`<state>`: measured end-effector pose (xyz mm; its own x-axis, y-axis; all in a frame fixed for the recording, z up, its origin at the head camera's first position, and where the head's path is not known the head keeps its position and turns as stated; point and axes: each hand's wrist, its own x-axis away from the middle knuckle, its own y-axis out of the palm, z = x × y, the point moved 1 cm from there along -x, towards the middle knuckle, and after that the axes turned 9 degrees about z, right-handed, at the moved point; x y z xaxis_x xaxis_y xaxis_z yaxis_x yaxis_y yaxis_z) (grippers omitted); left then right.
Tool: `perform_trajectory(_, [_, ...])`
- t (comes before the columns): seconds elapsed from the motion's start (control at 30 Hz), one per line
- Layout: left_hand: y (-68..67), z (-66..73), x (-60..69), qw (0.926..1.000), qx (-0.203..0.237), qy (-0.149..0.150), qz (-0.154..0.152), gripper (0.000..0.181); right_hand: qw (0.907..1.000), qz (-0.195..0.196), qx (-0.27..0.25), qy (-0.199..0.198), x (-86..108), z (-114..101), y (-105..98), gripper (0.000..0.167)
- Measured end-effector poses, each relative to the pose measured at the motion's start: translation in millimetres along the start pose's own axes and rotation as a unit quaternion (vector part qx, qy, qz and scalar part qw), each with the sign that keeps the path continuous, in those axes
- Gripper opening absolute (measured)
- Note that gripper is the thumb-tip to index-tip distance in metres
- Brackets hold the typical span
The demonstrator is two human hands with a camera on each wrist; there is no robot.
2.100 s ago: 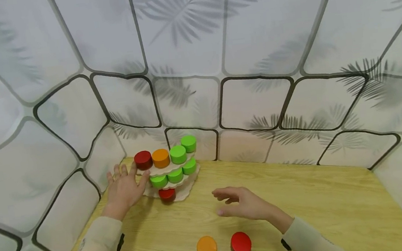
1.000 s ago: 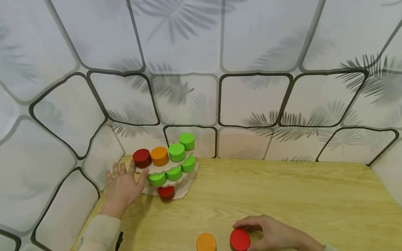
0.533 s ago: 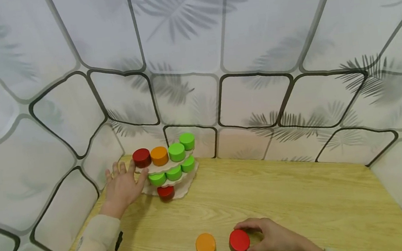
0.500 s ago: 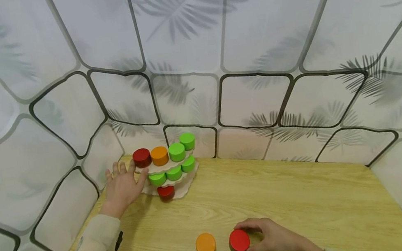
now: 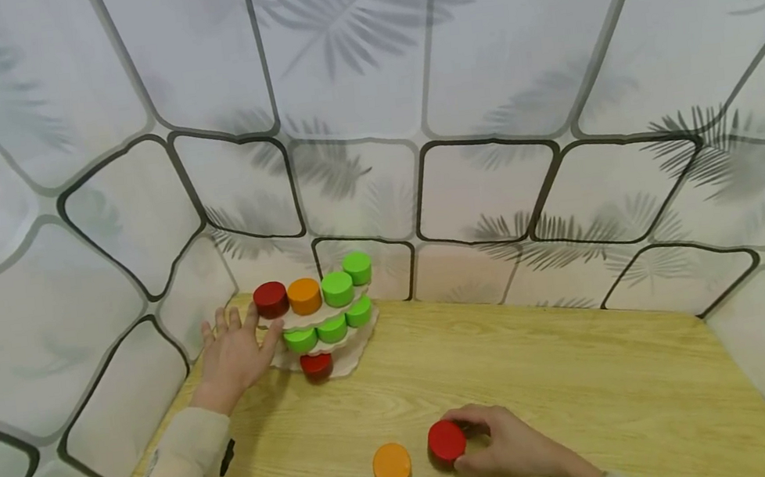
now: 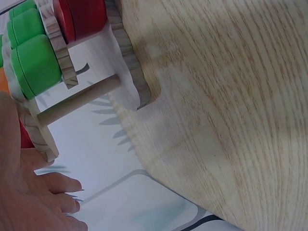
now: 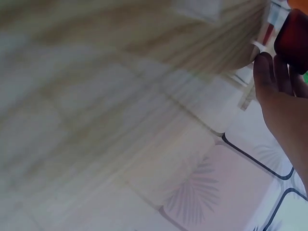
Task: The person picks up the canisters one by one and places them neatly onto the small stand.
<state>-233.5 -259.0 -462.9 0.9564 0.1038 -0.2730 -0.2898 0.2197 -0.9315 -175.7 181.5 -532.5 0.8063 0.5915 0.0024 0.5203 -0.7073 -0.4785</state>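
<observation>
My right hand holds a red cylindrical block between thumb and fingers, low over the table. In the right wrist view the block is dark beside the fingertips. My left hand rests with spread, fairly straight fingers against the left end of a tiered wooden stand. In the left wrist view, its thumb and index finger lie on either side of the upper tier's end. Red, orange and green blocks stand on the upper tier, several green blocks below, and a red block on the base.
An orange block lies on the wooden table, just left of the held one. Patterned walls rise behind the table and at both sides. The stand occupies the back left corner.
My right hand came down to the red block, took hold of it, and has shifted it slightly away from me and leftward. The left hand keeps its place at the stand.
</observation>
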Motion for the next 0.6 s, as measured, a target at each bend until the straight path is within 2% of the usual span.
perform_trajectory(0.17, [0.3, -0.2, -0.4, 1.0, -0.001, -0.004, -0.003, 0.086, 0.9992, 0.035, 0.011, -0.014, -17.0, -6, 5, 0.053])
perform_trajectory(0.6, [1.3, -0.8, -1.4, 0.9999, 0.005, -0.008, -0.007, 0.088, 0.9946, 0.091, 0.049, -0.003, -65.7, -26, 21, 0.059])
